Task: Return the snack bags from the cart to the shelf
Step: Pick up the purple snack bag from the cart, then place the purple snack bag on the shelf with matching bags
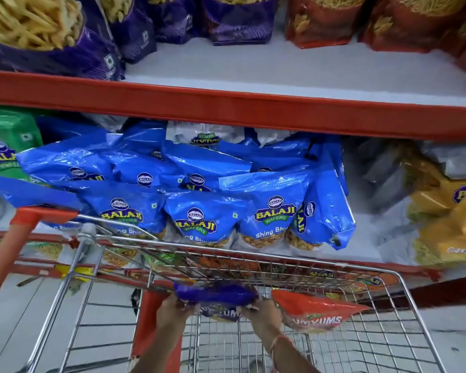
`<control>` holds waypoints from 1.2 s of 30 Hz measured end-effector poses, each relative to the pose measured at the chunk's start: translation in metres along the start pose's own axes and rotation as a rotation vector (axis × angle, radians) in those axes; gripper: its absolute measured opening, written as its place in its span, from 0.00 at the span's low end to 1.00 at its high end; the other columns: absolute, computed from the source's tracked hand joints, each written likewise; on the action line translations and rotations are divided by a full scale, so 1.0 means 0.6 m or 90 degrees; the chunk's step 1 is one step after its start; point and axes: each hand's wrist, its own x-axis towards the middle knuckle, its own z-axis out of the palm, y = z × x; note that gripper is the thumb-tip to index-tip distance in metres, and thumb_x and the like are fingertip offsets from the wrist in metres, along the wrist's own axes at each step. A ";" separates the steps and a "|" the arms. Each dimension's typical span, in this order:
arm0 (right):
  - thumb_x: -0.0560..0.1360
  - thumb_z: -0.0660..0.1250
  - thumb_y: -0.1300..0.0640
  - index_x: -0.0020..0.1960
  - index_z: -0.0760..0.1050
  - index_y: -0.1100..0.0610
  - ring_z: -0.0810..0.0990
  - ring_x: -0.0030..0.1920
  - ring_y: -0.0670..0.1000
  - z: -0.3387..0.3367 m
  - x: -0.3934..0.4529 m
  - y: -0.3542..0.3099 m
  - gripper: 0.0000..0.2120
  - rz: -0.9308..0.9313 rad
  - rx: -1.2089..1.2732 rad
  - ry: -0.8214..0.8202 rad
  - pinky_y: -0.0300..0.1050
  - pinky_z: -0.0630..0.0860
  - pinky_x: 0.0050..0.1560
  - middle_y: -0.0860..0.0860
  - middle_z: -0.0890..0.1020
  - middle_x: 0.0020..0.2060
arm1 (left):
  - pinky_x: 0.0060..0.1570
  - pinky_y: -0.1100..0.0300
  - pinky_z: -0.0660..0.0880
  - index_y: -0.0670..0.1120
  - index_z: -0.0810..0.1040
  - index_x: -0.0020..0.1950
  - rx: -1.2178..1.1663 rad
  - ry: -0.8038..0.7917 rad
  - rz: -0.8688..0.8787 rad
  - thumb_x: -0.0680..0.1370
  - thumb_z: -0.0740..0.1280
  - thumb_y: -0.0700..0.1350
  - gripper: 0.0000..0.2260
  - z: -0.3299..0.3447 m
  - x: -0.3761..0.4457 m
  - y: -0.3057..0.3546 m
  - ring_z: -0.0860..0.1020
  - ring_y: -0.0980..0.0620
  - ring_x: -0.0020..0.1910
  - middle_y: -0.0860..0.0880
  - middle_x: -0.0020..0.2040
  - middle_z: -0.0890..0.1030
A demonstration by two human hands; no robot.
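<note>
Inside the wire cart (404,313) both my hands grip one purple snack bag (215,296), blurred by motion. My left hand (172,310) holds its left end and my right hand (264,314) its right end. A red snack bag (315,312) lies in the cart just right of my right hand. Above, the upper shelf (253,74) has a bare white stretch between purple bags (73,47) on the left and red bags (326,22) on the right.
The red shelf edge (226,106) runs across the view. Below it the middle shelf holds several blue Balaji bags (205,211), a green bag (3,146) at the left and yellow bags (447,219) at the right. The cart's red handle (19,232) is at the left.
</note>
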 end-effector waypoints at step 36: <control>0.73 0.70 0.51 0.34 0.71 0.52 0.68 0.23 0.45 -0.258 -0.272 -0.318 0.12 -0.567 0.015 0.328 0.45 0.74 0.32 0.53 0.74 0.24 | 0.38 0.61 0.81 0.47 0.81 0.41 -0.320 0.040 0.594 0.72 0.70 0.35 0.07 -0.258 -0.284 0.391 0.84 0.58 0.37 0.55 0.34 0.86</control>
